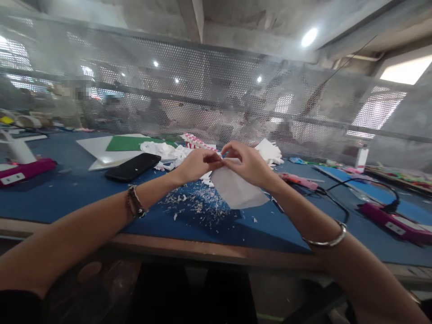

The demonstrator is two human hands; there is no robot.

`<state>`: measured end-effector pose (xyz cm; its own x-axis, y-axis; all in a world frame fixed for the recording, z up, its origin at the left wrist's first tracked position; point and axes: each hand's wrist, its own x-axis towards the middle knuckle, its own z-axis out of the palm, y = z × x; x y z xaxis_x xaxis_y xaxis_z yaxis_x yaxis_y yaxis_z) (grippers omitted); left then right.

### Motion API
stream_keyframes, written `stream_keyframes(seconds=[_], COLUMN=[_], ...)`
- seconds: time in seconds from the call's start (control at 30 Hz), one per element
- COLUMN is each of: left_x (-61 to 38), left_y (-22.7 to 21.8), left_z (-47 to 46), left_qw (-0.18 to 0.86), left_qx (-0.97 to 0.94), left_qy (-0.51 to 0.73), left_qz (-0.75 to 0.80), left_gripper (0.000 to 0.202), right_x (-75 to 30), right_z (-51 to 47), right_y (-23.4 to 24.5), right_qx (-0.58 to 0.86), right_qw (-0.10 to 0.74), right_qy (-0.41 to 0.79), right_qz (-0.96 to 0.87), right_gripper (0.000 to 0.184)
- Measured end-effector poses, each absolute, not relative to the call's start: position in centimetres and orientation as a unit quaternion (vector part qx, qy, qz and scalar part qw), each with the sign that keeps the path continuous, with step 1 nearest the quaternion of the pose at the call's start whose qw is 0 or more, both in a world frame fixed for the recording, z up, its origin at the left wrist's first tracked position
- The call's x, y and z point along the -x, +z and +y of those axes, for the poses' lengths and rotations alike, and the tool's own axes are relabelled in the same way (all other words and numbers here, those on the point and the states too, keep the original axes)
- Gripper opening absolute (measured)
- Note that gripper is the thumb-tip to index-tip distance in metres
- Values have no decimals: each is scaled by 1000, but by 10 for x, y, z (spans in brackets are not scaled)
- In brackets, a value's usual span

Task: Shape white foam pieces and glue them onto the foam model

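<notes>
Both my hands meet above the blue table top (60, 198), pinching the top edge of a white sheet of paper (236, 191) that hangs down from them. My left hand (195, 164) has its fingers closed on the paper's left part; a dark beaded bracelet sits on that wrist. My right hand (248, 164) is curled over the paper's right part, with a silver bangle further up the arm. Small white paper scraps (199, 207) lie scattered on the table right beneath my hands.
A black phone (132, 167) lies left of my hands, near white and green sheets (124, 144). A heap of crumpled white paper (168, 150) sits behind. Pink tools (394, 220) with a black cable lie right, another pink tool (23, 171) left. A perforated metal screen (216, 90) backs the table.
</notes>
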<state>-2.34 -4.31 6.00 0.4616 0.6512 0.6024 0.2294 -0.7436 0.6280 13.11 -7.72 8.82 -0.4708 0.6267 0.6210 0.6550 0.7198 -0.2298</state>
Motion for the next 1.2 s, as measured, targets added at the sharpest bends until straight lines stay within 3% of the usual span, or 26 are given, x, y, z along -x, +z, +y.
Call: stream_keyframes(seconds=[0.47,0.93,1.2], left_x=[31,25,25], left_y=[44,39,35], left_z=[-43,-48,-50], left_qw=[474,407,352], left_qx=[-738,-755,-771], left_qy=[412,460,476], left_qz=[246,229,235], left_gripper=[12,7,18], right_x=[-137,-140,-138], right_z=[-84,-84,-83], right_y=[68,63,61], right_qx=[389,392,388], right_qw=[387,372,394], right_qy=[68,-29,-54], right_qz=[-834,-841,-831], right_gripper=[18,16,14])
